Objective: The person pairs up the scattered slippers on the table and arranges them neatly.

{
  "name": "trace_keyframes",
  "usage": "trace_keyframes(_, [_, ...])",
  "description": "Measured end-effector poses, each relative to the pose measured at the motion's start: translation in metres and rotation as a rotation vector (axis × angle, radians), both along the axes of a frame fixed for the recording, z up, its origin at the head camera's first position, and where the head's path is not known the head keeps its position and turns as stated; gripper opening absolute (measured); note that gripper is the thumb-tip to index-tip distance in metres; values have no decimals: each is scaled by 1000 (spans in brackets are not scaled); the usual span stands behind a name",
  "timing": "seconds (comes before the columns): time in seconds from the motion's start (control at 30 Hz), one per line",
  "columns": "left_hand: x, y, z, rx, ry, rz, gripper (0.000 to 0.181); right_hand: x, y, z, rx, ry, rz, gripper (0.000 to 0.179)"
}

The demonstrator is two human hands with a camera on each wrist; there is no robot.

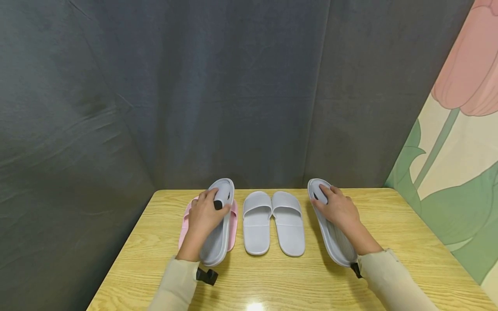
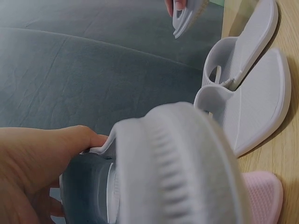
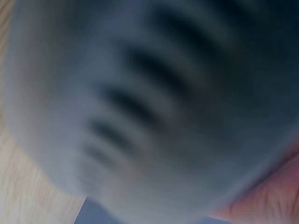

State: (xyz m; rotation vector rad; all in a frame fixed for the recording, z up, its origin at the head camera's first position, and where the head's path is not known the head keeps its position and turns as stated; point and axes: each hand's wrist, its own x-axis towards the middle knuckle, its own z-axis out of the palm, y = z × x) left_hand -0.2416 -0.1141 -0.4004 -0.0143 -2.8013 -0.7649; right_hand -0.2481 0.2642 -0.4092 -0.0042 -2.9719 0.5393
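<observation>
My left hand point(image 1: 203, 214) grips a blue-grey slide slipper point(image 1: 218, 246) by its strap, the thumb on the near side of the band. This slipper hangs tilted over a pair of pink slippers point(image 1: 234, 222) and covers much of them. On the right, my right hand point(image 1: 340, 211) holds a matching blue-grey slipper point(image 1: 329, 239) by its strap, toe leaning outward to the back left. In the left wrist view the held slipper's heel point(image 2: 182, 172) fills the front. The right wrist view is mostly the blurred ribbed slipper point(image 3: 60, 116), with part of a finger at the corner.
Between my hands a pair of pale grey slippers, left one point(image 1: 256, 237) and right one point(image 1: 291, 237), lies side by side on the wooden table point(image 1: 264, 280). Dark cloth point(image 1: 241, 95) hangs behind and at left; a flower-painted wall point(image 1: 459, 172) stands at right.
</observation>
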Motion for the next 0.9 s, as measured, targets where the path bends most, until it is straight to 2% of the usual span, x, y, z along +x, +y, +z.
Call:
trace_keyframes(0.43, [0,8,-3,2,20,-12,73,0,-3,1,5,41,7,66])
trace_keyframes(0.9, [0,22,-3,4,6,-31,72,0,-6,0,-3,73,5,65])
